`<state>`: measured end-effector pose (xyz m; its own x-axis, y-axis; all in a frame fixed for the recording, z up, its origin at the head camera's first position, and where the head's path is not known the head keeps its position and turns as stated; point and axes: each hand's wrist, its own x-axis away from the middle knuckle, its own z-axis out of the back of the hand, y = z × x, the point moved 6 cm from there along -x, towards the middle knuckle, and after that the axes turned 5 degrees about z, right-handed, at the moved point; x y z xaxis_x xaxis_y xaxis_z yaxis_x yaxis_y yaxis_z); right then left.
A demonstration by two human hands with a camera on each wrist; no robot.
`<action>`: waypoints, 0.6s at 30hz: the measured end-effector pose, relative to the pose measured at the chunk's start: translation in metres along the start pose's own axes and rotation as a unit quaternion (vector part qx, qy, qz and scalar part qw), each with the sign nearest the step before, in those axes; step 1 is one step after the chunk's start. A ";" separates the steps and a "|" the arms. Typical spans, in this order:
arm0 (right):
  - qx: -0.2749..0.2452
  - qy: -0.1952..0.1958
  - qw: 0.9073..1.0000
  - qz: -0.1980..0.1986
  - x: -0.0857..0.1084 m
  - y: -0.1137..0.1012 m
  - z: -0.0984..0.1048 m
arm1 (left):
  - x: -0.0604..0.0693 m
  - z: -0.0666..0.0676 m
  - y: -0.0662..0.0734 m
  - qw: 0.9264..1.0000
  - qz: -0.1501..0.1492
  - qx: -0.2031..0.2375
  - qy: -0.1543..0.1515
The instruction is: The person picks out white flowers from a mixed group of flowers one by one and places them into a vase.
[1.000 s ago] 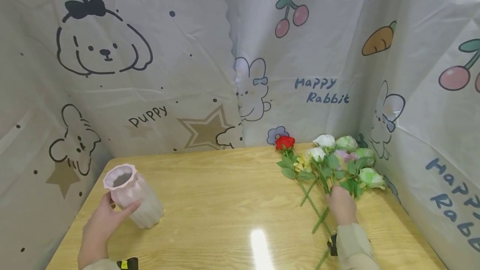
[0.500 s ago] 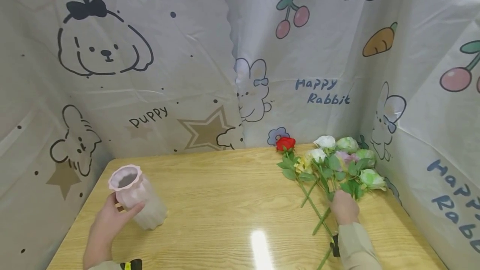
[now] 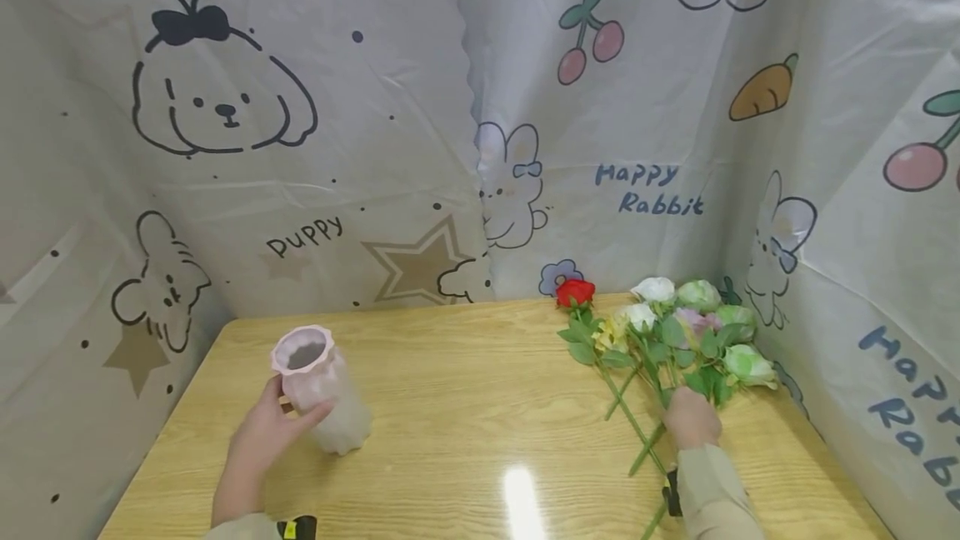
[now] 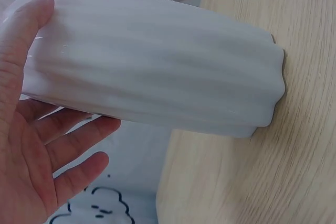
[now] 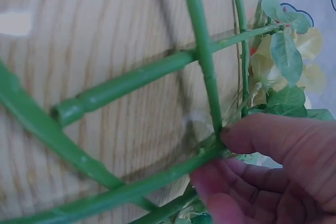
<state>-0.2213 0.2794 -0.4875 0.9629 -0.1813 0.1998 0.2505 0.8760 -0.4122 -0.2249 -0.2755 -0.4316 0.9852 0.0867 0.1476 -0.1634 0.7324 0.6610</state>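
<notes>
One vase (image 3: 327,390), two hands (image 3: 264,433) (image 3: 692,417), one table (image 3: 450,394), at least eight flowers (image 3: 750,366).

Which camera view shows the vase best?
The head view: it shows the vase from rim to base, opening included. The left wrist view shows its ribbed side and base but not the opening; the right wrist view shows none.

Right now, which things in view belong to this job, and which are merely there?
Likely the job's:
vase, held in left fingers
green stem, pinched by right fingers
flowers

Merely there:
wooden table
printed curtain
</notes>
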 end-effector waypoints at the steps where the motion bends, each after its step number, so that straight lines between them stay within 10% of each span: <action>1: -0.001 -0.005 1.000 -0.002 0.000 0.001 0.000 | 0.000 -0.002 0.003 1.000 -0.005 0.003 -0.001; 18: 0.001 -0.052 0.999 0.009 0.009 0.004 -0.002 | -0.009 -0.049 0.050 0.998 -0.060 0.013 -0.011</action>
<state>-0.2111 0.2801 -0.4888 0.9518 -0.1183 0.2829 0.2327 0.8795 -0.4151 -0.2399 -0.2065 -0.4359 0.9965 -0.0156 0.0825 -0.0461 0.7193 0.6931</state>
